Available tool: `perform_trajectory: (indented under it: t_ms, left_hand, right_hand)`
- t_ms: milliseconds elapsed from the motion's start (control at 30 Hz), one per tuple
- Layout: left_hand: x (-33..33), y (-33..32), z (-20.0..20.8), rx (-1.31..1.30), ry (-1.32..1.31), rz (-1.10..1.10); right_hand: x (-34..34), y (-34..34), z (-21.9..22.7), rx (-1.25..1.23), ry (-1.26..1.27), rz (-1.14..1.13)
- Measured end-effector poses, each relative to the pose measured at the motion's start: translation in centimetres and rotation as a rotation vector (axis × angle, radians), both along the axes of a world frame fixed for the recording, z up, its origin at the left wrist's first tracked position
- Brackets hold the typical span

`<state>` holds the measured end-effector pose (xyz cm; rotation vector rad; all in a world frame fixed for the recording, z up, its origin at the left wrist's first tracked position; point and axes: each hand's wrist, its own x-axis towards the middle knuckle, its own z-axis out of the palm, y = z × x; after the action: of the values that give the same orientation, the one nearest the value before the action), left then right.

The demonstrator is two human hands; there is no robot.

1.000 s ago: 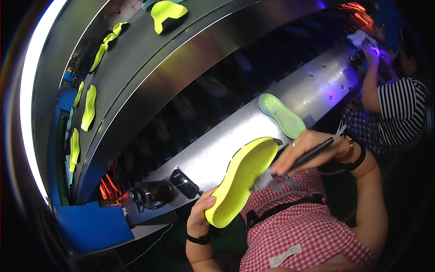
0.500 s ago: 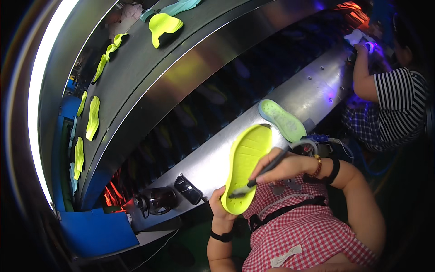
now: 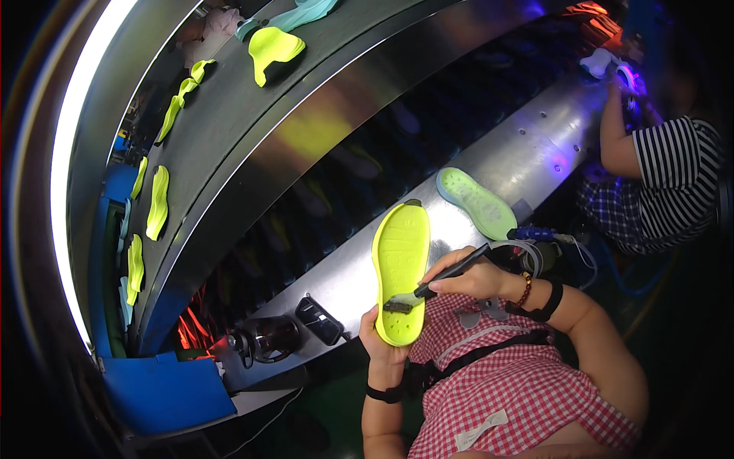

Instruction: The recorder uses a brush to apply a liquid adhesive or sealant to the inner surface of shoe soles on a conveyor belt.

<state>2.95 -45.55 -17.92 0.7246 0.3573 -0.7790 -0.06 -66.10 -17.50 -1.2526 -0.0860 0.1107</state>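
Note:
My left hand (image 3: 380,340) grips a bright yellow-green shoe sole (image 3: 401,249) by its lower end, hollow inner face up. A dark handled brush (image 3: 455,273) is in my right hand (image 3: 472,277), fingers closed round the handle. Its wide bristles (image 3: 399,304) press on the inside of the sole, just above several small holes near the held end. A second sole (image 3: 478,205), pale green with a bluish rim, lies on the metal ledge beyond my right hand.
A curved dark conveyor (image 3: 222,115) carries several yellow and teal soles. On the metal ledge (image 3: 336,283) stand a dark jar (image 3: 271,339) and a black tray-like holder (image 3: 319,320). A blue box (image 3: 164,386) sits lower left. Another person in a striped shirt (image 3: 677,168) works at the far right.
The yellow sole has shifted slightly left and up and turned more upright. The brush has moved up the sole from near its lower end, its handle now tilted differently.

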Motion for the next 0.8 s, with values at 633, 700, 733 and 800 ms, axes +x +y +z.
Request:
perform_trajectory:
  t_ms: [633,700,733,800]
  left_hand:
    - [0.1,-1.4,0.1,0.085,-0.197,-0.005]
    - [0.4,-0.8,-0.1,0.059,-0.152,-0.008]
    - [0.4,-0.7,-0.5,0.063,-0.145,0.023]
    - [0.7,-0.2,-0.9,0.058,-0.157,0.03]
  right_hand:
    - [0.7,3.1,-0.3,-0.686,-0.472,-0.333]
    - [-0.1,3.6,0.2,-0.703,-0.541,-0.364]
    - [-0.4,3.3,0.6,-0.702,-0.542,-0.367]
    - [-1.1,2.3,1.4,-0.591,-0.366,-0.184]
